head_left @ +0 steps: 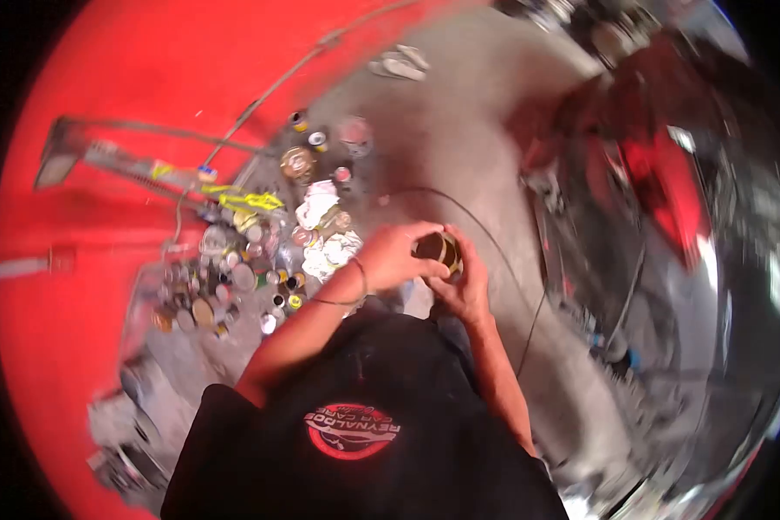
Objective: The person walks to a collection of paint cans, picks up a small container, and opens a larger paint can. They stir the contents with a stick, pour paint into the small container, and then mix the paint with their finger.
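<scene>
Between my two hands is a small round can (448, 252) with a dark middle and a gold-coloured rim. My left hand (396, 256) grips its left side, with fingers over the far edge and the thumb near the front. Around the right side curl the fingers and thumb of my right hand (468, 282). The can is held above the floor in front of my dark shirt. Blur and my fingers hide part of it, so its contents cannot be made out.
Many cans, jars and bottles (243, 277) crowd the left, beside crumpled white paper (331, 251). A red wall (173, 61) stands behind a lamp-like stand (130, 165). A cable (481, 225) crosses the grey floor (477, 113). On the right is a dark, shiny car (667, 277). Sandals (403, 65) lie farther off.
</scene>
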`<state>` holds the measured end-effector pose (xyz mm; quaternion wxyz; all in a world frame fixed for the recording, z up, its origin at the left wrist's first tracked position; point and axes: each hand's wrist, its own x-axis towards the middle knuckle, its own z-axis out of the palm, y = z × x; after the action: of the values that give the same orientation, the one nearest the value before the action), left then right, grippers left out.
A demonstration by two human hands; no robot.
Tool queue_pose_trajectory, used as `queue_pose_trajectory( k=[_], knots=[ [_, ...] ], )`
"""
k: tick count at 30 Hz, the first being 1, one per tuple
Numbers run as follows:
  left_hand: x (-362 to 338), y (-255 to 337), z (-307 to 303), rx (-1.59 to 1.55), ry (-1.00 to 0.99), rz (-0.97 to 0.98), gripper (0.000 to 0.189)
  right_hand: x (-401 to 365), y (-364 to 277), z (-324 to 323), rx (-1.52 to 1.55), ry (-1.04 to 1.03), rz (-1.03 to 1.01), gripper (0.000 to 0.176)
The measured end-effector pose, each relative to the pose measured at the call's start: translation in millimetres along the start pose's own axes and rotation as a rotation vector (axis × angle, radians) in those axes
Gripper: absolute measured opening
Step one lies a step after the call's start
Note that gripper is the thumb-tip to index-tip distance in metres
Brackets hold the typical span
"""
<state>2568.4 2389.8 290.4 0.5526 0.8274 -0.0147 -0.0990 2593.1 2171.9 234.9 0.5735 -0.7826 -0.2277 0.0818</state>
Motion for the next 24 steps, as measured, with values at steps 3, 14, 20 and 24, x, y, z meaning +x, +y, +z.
queue_pose_trajectory(
  k=[3,14,20,24],
  knots=[
    [8.4,15.1,11.8,0.322,0.163,-0.356,0.085,41.1,19.6,6.7,-0.039,-0.237,-0.008,0.084],
    [50.4,-80.9,75.5,0.104,0.614,-0.736,0.105,188.6,104.1,33.8,-0.111,-0.979,-0.333,0.079],
    [74.6,-130.5,54.0,0.033,0.855,-0.777,0.101,245.9,113.8,98.4,-0.22,-1.181,-0.299,0.083],
    [87.4,-142.3,34.2,-0.066,0.897,-0.918,0.094,281.3,106.6,136.6,-0.247,-1.412,-0.259,0.083]
  ],
)
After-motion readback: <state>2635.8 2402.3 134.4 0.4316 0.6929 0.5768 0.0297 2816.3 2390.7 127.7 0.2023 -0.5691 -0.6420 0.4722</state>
